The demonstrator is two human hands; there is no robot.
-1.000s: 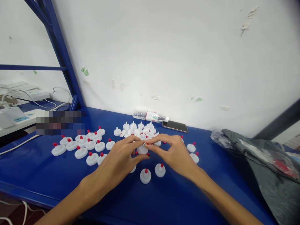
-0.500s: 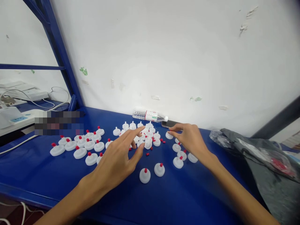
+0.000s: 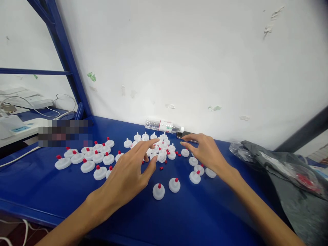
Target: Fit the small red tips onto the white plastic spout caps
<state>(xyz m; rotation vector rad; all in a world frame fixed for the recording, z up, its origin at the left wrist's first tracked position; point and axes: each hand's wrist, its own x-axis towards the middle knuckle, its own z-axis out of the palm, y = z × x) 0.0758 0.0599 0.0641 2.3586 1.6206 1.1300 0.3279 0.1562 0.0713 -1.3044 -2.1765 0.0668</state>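
Observation:
My left hand (image 3: pixel 134 165) hovers above the middle of the tabletop, its thumb and fingers apart and nothing between them. Just past its fingertips lies a cluster of white spouted caps (image 3: pixel 161 156) without red tips, with small loose red tips (image 3: pixel 161 168) scattered around. On the right, my right hand (image 3: pixel 206 150) has thumb and index finger parted, holding nothing. Directly under those fingers sits a white cap (image 3: pixel 185 153), its top partly hidden. Several more caps stand below that hand, including a red-tipped cap (image 3: pixel 195 177).
Many red-tipped caps (image 3: pixel 87 166) spread over the left of the blue table (image 3: pixel 143 218). A water bottle (image 3: pixel 164 126) lies along the wall, with a dark phone (image 3: pixel 180 135) beside it. Grey fabric and plastic bags (image 3: pixel 279 160) cover the right end. A power strip (image 3: pixel 23 129) sits far left.
My right thumb and index finger have spread apart and let go of the white cap, which now rests on the table beneath them. My left hand stays almost still.

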